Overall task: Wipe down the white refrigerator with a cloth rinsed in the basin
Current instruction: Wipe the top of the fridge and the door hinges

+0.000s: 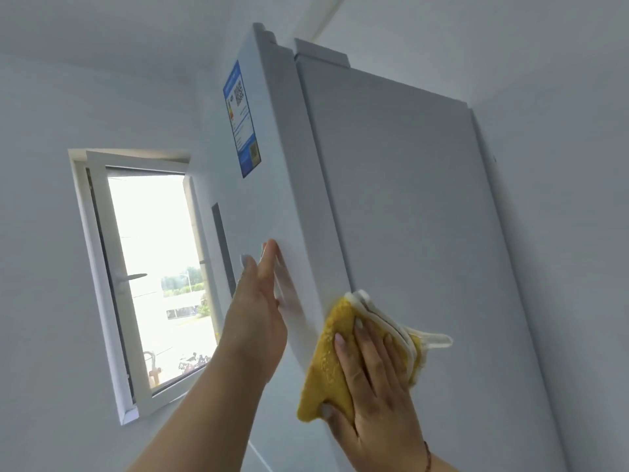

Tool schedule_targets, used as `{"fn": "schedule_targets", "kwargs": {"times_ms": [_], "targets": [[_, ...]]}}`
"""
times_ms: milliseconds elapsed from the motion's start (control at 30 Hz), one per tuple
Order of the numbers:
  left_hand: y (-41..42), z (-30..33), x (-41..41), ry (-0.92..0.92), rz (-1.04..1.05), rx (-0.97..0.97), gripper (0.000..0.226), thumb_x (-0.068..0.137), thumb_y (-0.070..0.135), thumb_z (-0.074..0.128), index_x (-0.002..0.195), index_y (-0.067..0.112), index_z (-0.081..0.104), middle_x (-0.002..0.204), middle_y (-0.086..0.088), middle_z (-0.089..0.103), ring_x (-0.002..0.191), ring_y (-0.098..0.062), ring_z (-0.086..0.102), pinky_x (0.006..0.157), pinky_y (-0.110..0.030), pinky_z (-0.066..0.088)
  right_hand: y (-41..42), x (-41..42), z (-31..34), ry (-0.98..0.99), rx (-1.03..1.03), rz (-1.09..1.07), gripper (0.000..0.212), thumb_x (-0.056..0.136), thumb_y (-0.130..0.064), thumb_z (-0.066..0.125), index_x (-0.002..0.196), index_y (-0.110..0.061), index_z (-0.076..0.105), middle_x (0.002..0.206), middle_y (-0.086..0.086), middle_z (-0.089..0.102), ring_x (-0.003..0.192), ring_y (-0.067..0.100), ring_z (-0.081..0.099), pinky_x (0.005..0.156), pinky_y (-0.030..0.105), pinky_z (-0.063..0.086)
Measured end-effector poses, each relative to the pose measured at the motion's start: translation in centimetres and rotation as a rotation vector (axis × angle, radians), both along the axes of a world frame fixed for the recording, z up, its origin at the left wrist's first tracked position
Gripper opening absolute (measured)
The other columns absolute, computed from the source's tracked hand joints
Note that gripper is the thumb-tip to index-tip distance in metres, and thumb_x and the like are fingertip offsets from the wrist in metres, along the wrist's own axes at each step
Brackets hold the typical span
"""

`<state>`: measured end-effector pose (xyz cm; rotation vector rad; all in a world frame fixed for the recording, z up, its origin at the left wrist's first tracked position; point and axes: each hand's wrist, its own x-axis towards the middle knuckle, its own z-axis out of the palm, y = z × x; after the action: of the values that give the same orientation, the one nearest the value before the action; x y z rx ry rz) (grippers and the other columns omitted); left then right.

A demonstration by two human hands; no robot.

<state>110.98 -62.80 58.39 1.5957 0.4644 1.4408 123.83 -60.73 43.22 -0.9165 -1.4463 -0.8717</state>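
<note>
Of the hands, the right (371, 379) presses the yellow cloth (326, 362) flat-fingered against the refrigerator (425, 199); the left (260, 301) rests open on its door.

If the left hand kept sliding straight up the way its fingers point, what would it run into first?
The left hand lies flat on the white refrigerator door's front, fingers pointing up. Straight along that line the door looks bare until the blue energy label higher up, so probably that, though its exact line is hard to judge.
</note>
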Motion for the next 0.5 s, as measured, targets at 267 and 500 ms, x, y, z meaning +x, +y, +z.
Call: {"fn": "schedule_targets", "kwargs": {"times_ms": [267, 500], "targets": [[-0.3, 0.0, 1.0, -0.033, 0.142, -0.022, 0.065, 0.089, 0.056, 0.041, 0.15, 0.033, 0.034, 0.155, 0.019, 0.029, 0.144, -0.002, 0.019, 0.117, -0.029, 0.015, 0.6, 0.0, -9.6, 0.076, 0.045, -0.201, 0.057, 0.096, -0.052, 0.03, 0.146, -0.025, 0.032, 0.14, 0.01, 0.044, 0.143, 0.023, 0.028, 0.108, 0.046, 0.031], [0.5, -0.1, 0.8, -0.045, 0.148, -0.083, 0.048, 0.103, 0.051, 0.021, 0.144, 0.039, 0.042, 0.156, 0.021, 0.027, 0.15, -0.012, 0.011, 0.122, -0.036, 0.007, -1.3, 0.9, 2.4, -0.047, -0.164, 0.122, 0.076, 0.092, -0.066, 0.031, 0.152, -0.032, 0.002, 0.159, -0.001, 0.0, 0.147, 0.018, 0.001, 0.119, 0.04, 0.003]]}}
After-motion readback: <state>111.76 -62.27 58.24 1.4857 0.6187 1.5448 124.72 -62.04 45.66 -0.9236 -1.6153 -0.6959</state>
